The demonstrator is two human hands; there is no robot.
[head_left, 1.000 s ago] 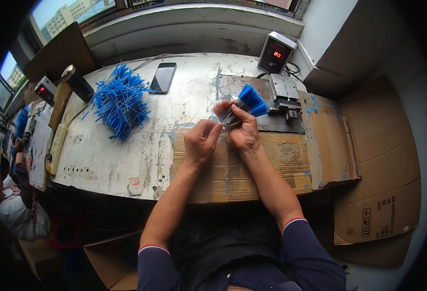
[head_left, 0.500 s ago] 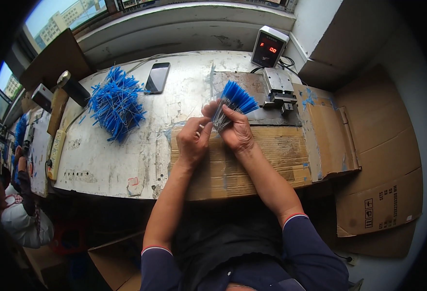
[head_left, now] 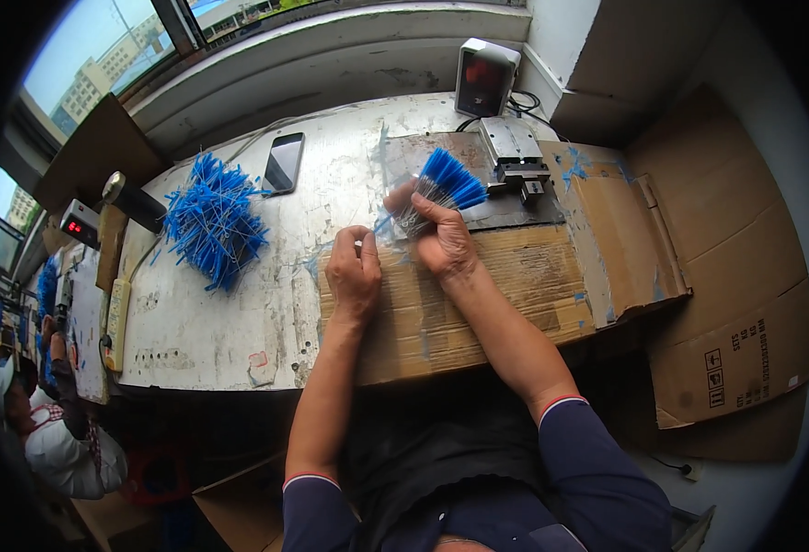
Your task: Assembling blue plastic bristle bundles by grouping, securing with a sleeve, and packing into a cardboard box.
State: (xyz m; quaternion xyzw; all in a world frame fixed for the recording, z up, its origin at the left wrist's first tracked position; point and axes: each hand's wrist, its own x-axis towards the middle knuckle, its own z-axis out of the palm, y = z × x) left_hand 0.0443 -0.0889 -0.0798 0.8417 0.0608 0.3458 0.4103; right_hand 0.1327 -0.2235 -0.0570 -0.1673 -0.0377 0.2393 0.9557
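Note:
My right hand [head_left: 443,235] is closed round a fanned bundle of blue-tipped wires [head_left: 450,181], the blue ends pointing up and away and the thin silvery ends down by the palm. Just left of it, my left hand [head_left: 354,276] is bent with thumb and fingertips pinched together. A small blue piece [head_left: 382,224], seemingly one blue-tipped wire, shows at those fingertips; its wire part is too fine to make out. A large tangled pile of blue-tipped wires [head_left: 213,224] lies on the worn white table [head_left: 285,262], left of both hands.
Cardboard [head_left: 487,294] covers the table under my forearms. Beyond my right hand stand a metal clamp fixture [head_left: 510,147] and a display box [head_left: 485,78]. A phone [head_left: 284,163], a dark cylinder [head_left: 135,201] and a power strip [head_left: 118,313] lie leftward. Another person [head_left: 59,437] sits far left.
My left hand has drawn away from the bundle, leftward, with a small blue piece now at its fingertips. My right hand keeps the bundle. The whole view has shifted slightly.

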